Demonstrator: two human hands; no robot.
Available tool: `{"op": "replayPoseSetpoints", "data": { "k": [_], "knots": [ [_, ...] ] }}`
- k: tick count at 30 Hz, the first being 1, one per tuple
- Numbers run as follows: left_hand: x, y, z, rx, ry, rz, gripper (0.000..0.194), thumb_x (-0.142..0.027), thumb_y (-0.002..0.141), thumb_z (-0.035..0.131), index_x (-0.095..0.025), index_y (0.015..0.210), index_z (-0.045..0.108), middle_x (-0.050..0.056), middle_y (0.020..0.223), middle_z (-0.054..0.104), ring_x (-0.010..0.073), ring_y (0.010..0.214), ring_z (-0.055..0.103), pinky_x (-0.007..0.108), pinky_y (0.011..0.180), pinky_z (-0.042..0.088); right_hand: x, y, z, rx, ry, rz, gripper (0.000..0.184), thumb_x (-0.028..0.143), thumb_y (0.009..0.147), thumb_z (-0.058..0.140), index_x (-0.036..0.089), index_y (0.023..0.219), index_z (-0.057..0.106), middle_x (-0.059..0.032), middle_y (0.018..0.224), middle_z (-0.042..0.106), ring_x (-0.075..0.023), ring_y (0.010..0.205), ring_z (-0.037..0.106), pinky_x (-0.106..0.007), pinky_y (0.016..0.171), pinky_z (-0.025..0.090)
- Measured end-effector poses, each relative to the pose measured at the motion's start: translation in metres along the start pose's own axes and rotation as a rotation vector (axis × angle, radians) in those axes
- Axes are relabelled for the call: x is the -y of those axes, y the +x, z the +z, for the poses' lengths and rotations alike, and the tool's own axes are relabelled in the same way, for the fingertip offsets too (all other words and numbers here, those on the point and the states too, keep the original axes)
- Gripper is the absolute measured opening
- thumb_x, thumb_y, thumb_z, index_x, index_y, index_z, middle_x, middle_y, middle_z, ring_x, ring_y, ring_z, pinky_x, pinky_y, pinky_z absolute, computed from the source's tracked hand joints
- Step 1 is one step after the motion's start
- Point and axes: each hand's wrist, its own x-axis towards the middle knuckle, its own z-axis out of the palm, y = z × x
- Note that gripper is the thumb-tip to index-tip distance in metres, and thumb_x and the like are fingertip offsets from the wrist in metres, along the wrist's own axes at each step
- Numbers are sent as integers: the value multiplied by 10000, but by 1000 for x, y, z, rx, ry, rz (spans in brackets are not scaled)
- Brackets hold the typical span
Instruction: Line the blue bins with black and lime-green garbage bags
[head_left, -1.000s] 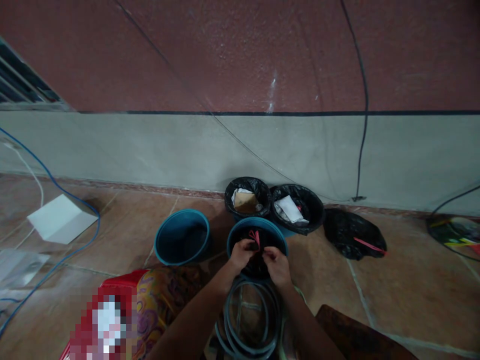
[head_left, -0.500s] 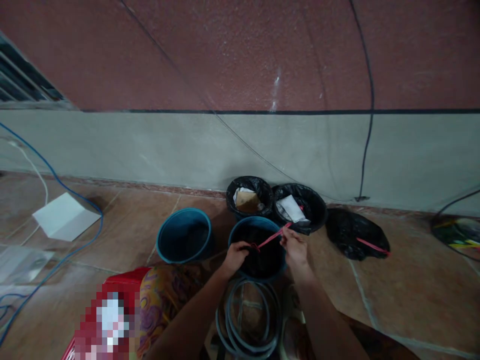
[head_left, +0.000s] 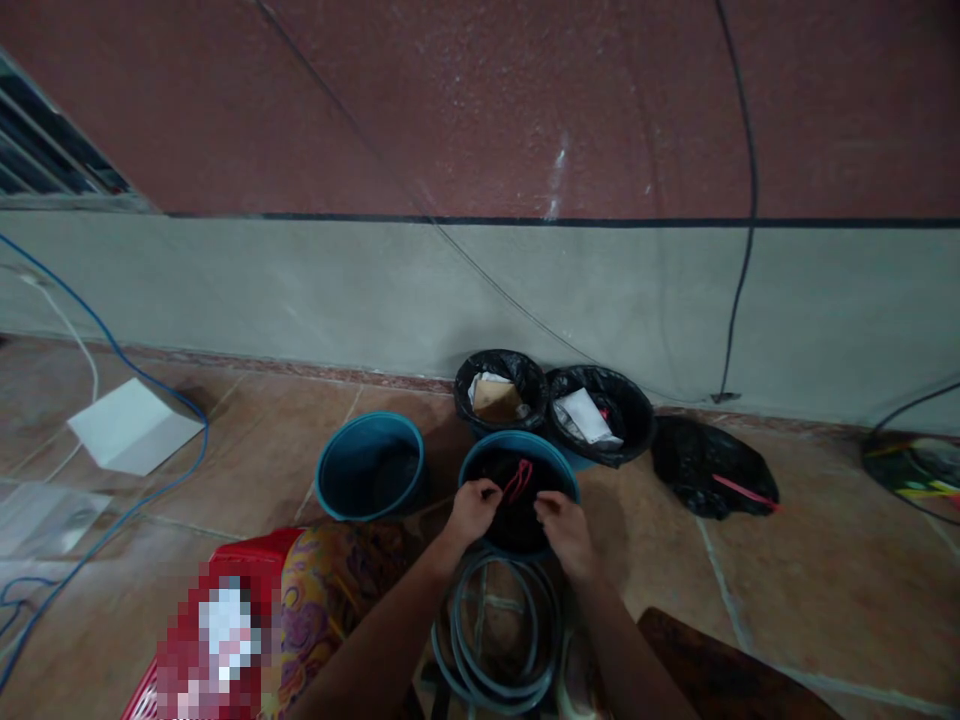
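Both hands are over a blue bucket (head_left: 562, 462) with a black plastic bag (head_left: 517, 535) in it. My left hand (head_left: 474, 510) is closed in a pinch at the bucket's left side, seemingly on the dark plastic of the bag. Beside its fingertips a pink drawstring (head_left: 519, 480) stands up in a loose loop. My right hand (head_left: 566, 525) is at the right side of the bucket, thumb and fingers curled together and apart from the drawstring. What it pinches is too dark to make out.
Two bins lined with black bags, a left one (head_left: 541, 385) and a right one (head_left: 637, 410), hold paper waste by the wall. Another blue bucket (head_left: 330, 470) stands left. A tied black bag (head_left: 690, 465) lies right. A coiled grey hose (head_left: 442, 640) is below my hands.
My right hand has let go of the stretched pink drawstring and moved down and left into the bucket's opening. The drawstring is now slack in a loop. My left hand has stayed nearly in place.
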Motion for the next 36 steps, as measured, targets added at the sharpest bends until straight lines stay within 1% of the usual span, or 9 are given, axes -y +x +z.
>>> {"op": "replayPoseSetpoints", "data": {
  "k": [5,9,15,20,23,26,29,32,36],
  "knots": [
    [-6,-6,-8,126,-369,86,243,-366,767,603,-138,788,687,23,766,664,142,755,578,244,745,452,-2,-8,25,221,-201,-232,521,220,633,562,187,1149,622,-83,1114,673,-240,1023,621,-387,931,458],
    [-7,-5,-17,141,-425,104,282,-407,768,605,-139,811,679,33,812,662,143,779,568,245,762,448,15,3,18,388,-237,-278,356,233,650,548,201,977,685,-29,886,712,-213,818,646,-342,804,490],
    [-5,2,-23,-118,-187,29,276,-375,826,488,-157,733,629,12,692,603,129,690,548,225,666,433,25,7,-15,99,-244,-206,193,365,668,590,215,750,681,-5,683,676,-203,665,613,-321,679,477],
    [-28,-1,-20,49,34,226,265,-379,805,553,-192,957,662,20,897,681,150,822,604,242,782,458,32,-5,-9,176,-23,-185,229,285,605,600,195,799,681,-9,737,684,-170,666,605,-281,638,482],
    [-39,-2,-15,130,274,256,251,-254,730,615,-210,964,694,32,938,705,189,868,633,282,844,465,33,-11,-2,205,147,-11,341,294,595,588,175,905,669,-8,715,665,-144,570,577,-244,496,439],
    [-39,0,-9,99,362,254,311,-141,753,514,-215,988,704,39,976,718,195,919,647,290,886,465,30,-11,-3,299,215,125,403,362,650,566,165,989,656,3,659,637,-129,495,556,-215,411,377],
    [-34,3,-3,77,357,247,364,-133,794,463,-208,1074,682,45,1038,713,190,967,649,284,905,469,28,-5,-6,415,90,56,409,331,650,590,176,1020,669,34,600,613,-106,453,513,-203,404,353],
    [-30,2,-1,83,356,239,375,-161,845,427,-199,1131,666,54,1101,702,186,1008,642,290,944,455,29,2,-6,461,-46,-130,264,293,645,633,184,871,713,-1,702,680,-140,600,596,-254,563,466],
    [-23,1,-5,31,330,202,379,-213,870,437,-201,1181,653,71,1140,691,211,1049,630,334,993,423,29,12,-11,213,-110,-301,168,347,697,630,211,739,718,-46,821,721,-203,816,652,-314,777,490]
  ]
}}
